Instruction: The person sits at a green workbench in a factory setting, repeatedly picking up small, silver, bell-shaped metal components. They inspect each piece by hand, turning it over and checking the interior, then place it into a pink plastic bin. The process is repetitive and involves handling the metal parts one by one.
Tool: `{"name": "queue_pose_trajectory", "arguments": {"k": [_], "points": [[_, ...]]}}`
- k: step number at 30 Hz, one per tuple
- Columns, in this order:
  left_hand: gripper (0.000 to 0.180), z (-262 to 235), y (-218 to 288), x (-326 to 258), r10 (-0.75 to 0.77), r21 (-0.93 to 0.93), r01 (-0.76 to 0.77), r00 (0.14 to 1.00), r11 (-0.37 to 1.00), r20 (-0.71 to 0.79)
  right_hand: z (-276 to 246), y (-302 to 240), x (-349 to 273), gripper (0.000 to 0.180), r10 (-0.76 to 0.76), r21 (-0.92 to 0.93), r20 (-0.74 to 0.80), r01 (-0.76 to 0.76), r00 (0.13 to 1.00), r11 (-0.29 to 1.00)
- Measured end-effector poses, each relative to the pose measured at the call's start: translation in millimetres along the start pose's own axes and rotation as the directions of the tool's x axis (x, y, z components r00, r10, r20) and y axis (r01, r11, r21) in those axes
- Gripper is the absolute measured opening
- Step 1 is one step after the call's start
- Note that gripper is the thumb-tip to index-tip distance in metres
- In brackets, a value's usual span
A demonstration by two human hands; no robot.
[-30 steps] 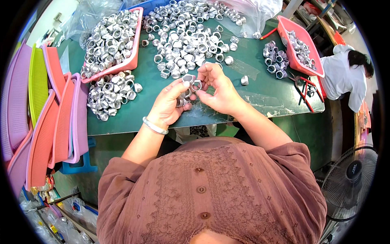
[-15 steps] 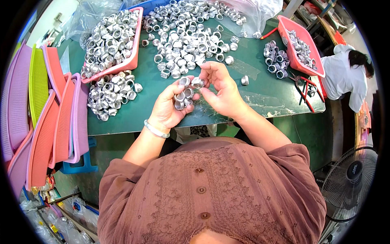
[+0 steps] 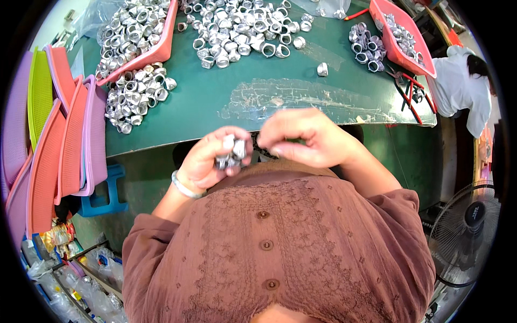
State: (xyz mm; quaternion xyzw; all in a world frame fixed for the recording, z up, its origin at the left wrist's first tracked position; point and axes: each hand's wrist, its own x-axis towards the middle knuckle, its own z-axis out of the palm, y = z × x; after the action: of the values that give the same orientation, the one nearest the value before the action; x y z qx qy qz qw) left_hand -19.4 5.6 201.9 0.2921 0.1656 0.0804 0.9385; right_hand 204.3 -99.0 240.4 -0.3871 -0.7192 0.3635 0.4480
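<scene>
Head view: both hands pulled back off green table [image 3: 215,102]; left hand [image 3: 207,161] clutches silver fittings [image 3: 231,153], right hand [image 3: 307,137] pinched shut, contents unclear.

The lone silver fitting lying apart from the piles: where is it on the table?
In the head view the lone silver fitting sits right of centre on the green table, between the big middle pile and the right pink tray.

both forearms rise from the lower edge and meet close before the chest; the left hand [image 3: 212,159] is cupped, fingers curled in a closed grip (a bangle circles its wrist), the right hand [image 3: 307,137] beside it, fingers bent, palm down
</scene>
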Motion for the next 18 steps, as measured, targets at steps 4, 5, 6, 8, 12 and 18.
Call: {"name": "queue_pose_trajectory", "arguments": {"k": [4, 5, 6, 8, 12, 18], "points": [[0.027, -28.5, -30.0, -2.2, -0.233, 0.036, 0.247, 0.947, 0.968, -0.22, 14.9, 43.8, -37.3, 0.022, 0.52, -0.212, 0.293, -0.476, 0.802, 0.854], [0.028, -47.4, -40.9, 8.0, -0.259, -0.012, 0.263, 0.939, 0.965, -0.225, 26.5, 78.4, -52.4, 0.029, 0.639, -0.285, 0.255, -0.575, 0.726, 0.767], [0.026, -65.7, -51.4, 22.3, -0.29, -0.072, 0.282, 0.898, 0.957, -0.329, 35.4, 95.2, -56.5, 0.036, 0.766, -0.441, 0.22, -0.638, 0.604, 0.631], [0.023, -110.1, -73.6, 57.7, -0.311, -0.189, 0.251, 0.83, 0.949, -0.462, 58.1, 147.3, -77.3, 0.036, 0.791, -0.514, 0.232, -0.619, 0.566, 0.594], [0.021, -151.6, -97.6, 120.7, -0.223, -0.155, 0.16, 0.718, 0.975, -0.66, 78.2, 190.7, -95.2, 0.026, 0.8, -0.516, 0.098, -0.657, 0.591, 0.549], [0.042, -222.8, -149.6, 162.4, 0.002, 0.556, 0.551, 0.709, 0.622, -0.705, 51.8, 224.1, -128.9, 0.018, 0.712, -0.719, -0.258, -0.622, 0.653, 0.311]]}}
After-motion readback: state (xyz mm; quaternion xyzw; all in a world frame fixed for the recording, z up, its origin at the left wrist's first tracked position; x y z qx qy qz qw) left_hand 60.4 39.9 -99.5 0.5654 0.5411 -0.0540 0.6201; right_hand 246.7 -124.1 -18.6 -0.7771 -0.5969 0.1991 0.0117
